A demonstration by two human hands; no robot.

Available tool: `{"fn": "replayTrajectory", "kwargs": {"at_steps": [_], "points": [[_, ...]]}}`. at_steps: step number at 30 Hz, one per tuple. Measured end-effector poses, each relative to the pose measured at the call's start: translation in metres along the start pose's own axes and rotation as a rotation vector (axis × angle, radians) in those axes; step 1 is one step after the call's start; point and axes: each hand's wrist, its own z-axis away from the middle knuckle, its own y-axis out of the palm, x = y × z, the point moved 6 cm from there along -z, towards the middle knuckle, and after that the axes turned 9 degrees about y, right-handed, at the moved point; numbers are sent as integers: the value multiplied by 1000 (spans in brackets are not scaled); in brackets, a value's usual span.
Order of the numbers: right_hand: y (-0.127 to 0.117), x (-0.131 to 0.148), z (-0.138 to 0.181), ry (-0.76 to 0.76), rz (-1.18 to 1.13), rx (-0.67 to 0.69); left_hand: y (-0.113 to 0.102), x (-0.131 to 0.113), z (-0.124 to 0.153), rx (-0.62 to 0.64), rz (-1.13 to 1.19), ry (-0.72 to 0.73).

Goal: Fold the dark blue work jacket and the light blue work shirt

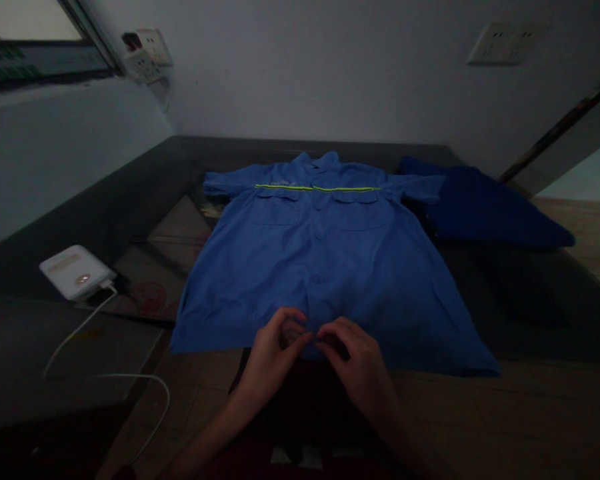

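A blue short-sleeved shirt (280,267) lies spread front up on the dark table, its collar at the far side and its hem towards me. It has a yellow-green stripe across the chest, two flap pockets and a buttoned front. My left hand (275,350) is curled at the middle of the hem, thumb and fingers pinched on the shirt's front edge. Close beside it, my right hand (357,353) pinches the edge from the other side, fingertips nearly meeting the left ones. Whatever small part sits between the fingertips is too dark to make out.
Folded darker blue cloth (490,207) lies at the right, partly under a sleeve. A white power bank (76,272) with a white cable (77,337) rests on the left. The table (530,300) meets a wall with sockets (505,43) at the back.
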Motion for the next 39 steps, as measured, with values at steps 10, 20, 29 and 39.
{"fn": "replayTrajectory", "kwargs": {"at_steps": [10,20,29,39], "points": [[0,13,2,-160,165,-1,2,0,2,-16,-85,89],[1,16,-4,-144,260,43,1,-2,4,-4,-145,103],[2,13,-9,-130,274,148,4,-10,6,150,-310,174],[-6,-8,-26,150,-197,333,3,-20,1,144,-293,169]]}}
